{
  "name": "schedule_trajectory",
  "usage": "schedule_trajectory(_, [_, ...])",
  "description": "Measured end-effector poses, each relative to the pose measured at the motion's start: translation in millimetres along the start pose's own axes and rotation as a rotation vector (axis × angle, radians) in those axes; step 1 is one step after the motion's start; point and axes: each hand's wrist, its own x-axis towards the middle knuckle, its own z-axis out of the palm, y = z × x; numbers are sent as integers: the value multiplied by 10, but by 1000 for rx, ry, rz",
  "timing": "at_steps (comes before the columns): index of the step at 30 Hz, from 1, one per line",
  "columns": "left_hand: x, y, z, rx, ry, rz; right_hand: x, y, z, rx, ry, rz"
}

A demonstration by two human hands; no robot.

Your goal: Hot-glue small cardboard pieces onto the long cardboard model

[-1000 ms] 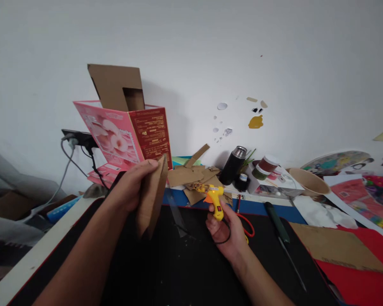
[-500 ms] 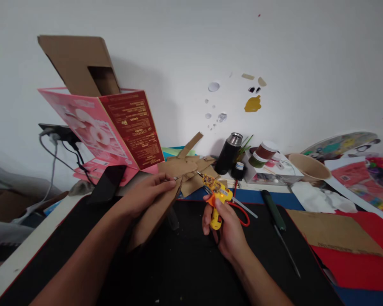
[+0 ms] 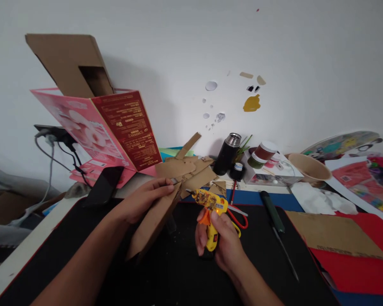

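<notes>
My left hand [image 3: 143, 199] grips a folded brown cardboard piece [image 3: 153, 225], tilted over the black mat [image 3: 166, 272], with fingers on its upper edge. My right hand [image 3: 221, 242] is closed round the handle of a yellow hot glue gun [image 3: 210, 208] with an orange trigger. The gun's nozzle points left, close to the top corner of the cardboard piece. More cardboard scraps [image 3: 188, 168] lie just behind both hands.
A pink and red carton [image 3: 108, 127] with a brown box behind it stands at back left, beside a black phone [image 3: 104, 191]. Red-handled scissors [image 3: 239, 214], a dark knife [image 3: 274, 216], a black flask [image 3: 228, 153], jars, a paper bowl [image 3: 308, 168] and red paper lie to the right.
The left hand lowered the cardboard piece from upright to a slant. The right hand brought the glue gun up and turned its nozzle left toward the cardboard's top corner.
</notes>
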Motion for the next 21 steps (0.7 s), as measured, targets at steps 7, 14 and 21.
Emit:
schedule_trajectory(7, [22, -39, -4, -70, -5, -26, -5, 4, 39, 154, -9, 81])
schedule_trajectory(14, [35, -73, 0, -56, 3, -19, 19, 18, 107, 234, -40, 155])
schedule_trajectory(21, [61, -58, -53, -15, 29, 2, 179, -75, 105, -63, 42, 96])
